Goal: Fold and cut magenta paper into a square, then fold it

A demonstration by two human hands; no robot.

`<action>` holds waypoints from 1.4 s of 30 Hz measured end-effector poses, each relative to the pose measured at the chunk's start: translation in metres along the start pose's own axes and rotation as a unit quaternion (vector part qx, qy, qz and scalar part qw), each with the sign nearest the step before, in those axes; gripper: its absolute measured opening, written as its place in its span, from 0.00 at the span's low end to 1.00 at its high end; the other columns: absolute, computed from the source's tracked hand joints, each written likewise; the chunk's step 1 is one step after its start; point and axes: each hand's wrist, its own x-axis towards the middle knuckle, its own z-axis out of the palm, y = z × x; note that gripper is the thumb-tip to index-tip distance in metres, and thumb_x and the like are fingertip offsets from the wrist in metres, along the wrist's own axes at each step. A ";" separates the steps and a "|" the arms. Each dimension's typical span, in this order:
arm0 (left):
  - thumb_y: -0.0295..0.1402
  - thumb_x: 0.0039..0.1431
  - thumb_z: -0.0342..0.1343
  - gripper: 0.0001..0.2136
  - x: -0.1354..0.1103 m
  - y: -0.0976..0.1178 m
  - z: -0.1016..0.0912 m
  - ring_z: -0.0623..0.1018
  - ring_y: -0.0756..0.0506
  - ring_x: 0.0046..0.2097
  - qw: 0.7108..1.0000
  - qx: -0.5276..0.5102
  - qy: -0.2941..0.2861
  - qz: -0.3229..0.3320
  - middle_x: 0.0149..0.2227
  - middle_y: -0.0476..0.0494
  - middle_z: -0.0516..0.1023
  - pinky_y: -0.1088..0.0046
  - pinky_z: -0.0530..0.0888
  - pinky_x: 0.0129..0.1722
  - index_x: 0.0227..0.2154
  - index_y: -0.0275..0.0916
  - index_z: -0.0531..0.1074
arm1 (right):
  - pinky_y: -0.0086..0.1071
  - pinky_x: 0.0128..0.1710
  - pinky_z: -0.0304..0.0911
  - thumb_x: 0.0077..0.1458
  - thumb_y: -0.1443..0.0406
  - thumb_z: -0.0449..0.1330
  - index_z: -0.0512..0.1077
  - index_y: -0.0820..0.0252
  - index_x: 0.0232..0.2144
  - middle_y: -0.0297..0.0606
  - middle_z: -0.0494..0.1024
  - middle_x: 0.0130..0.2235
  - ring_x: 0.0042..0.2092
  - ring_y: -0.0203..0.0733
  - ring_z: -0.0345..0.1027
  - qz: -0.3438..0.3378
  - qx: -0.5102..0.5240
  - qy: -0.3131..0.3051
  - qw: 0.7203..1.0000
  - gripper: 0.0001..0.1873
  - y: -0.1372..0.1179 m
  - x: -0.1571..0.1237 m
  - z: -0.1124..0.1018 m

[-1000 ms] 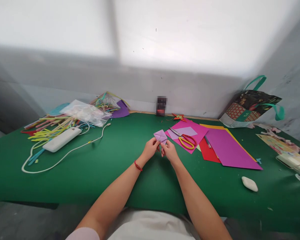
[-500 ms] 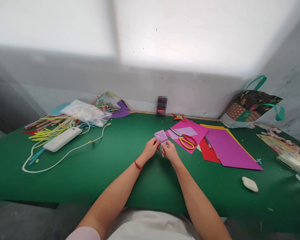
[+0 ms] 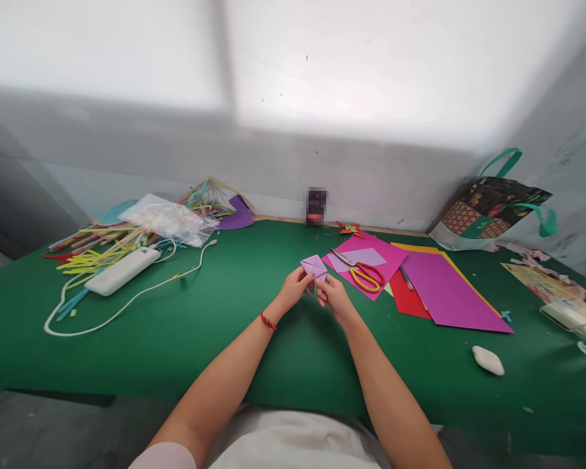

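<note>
A small folded square of lilac paper [image 3: 314,264] is held above the green table, with crease lines running across its face. My left hand [image 3: 295,287] pinches its lower left edge between thumb and fingers. On the lower right edge, my right hand [image 3: 334,297] grips the same paper, thumb near the other thumb. The curled fingers beneath are partly hidden. Just right of my hands lie scissors [image 3: 364,277] with red and yellow handles, on magenta paper [image 3: 393,258] and a flat lilac sheet [image 3: 375,255].
Purple [image 3: 454,286] and red paper [image 3: 404,299] lie to the right, near a white case [image 3: 488,360] and a patterned bag [image 3: 488,205]. Leftward are a white power bank [image 3: 122,271] with its cable [image 3: 137,306], paper strips [image 3: 90,260] and a plastic bag [image 3: 170,218]. A paper star [image 3: 350,229] lies behind.
Both hands keep hold of the folded lilac paper. The fingers have shifted slightly along its lower edges; the things on the table have stayed put.
</note>
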 end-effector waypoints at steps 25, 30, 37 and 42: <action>0.37 0.44 0.52 0.10 -0.009 0.009 0.002 0.57 0.56 0.17 0.988 -0.126 -0.065 -0.065 0.14 0.57 0.56 0.77 0.55 0.17 0.18 0.38 0.59 | 0.27 0.13 0.45 0.45 0.51 0.57 0.61 0.59 0.12 0.23 0.47 0.07 0.12 0.28 0.42 -0.015 0.048 -0.013 0.999 0.22 -0.005 -0.006 0.004; 0.37 0.43 0.53 0.12 -0.010 0.010 0.003 0.58 0.56 0.17 0.983 -0.152 -0.077 -0.075 0.14 0.56 0.57 0.77 0.57 0.17 0.16 0.38 0.57 | 0.27 0.12 0.43 0.43 0.51 0.57 0.64 0.60 0.12 0.23 0.47 0.07 0.11 0.27 0.41 -0.012 0.044 -0.023 0.999 0.21 -0.006 -0.006 0.002; 0.40 0.46 0.53 0.14 -0.010 0.010 0.006 0.58 0.56 0.16 0.989 -0.110 -0.054 -0.078 0.13 0.58 0.54 0.77 0.57 0.17 0.16 0.39 0.57 | 0.27 0.12 0.44 0.43 0.51 0.56 0.64 0.60 0.12 0.23 0.49 0.07 0.11 0.28 0.40 -0.011 0.036 -0.021 0.999 0.21 -0.004 -0.004 0.002; 0.40 0.44 0.53 0.13 -0.011 0.012 0.005 0.58 0.56 0.16 0.992 -0.103 -0.040 -0.065 0.13 0.58 0.54 0.76 0.56 0.17 0.16 0.39 0.56 | 0.28 0.13 0.48 0.40 0.49 0.60 0.61 0.58 0.11 0.25 0.52 0.08 0.12 0.29 0.45 -0.018 0.011 0.030 0.999 0.23 -0.003 -0.002 0.002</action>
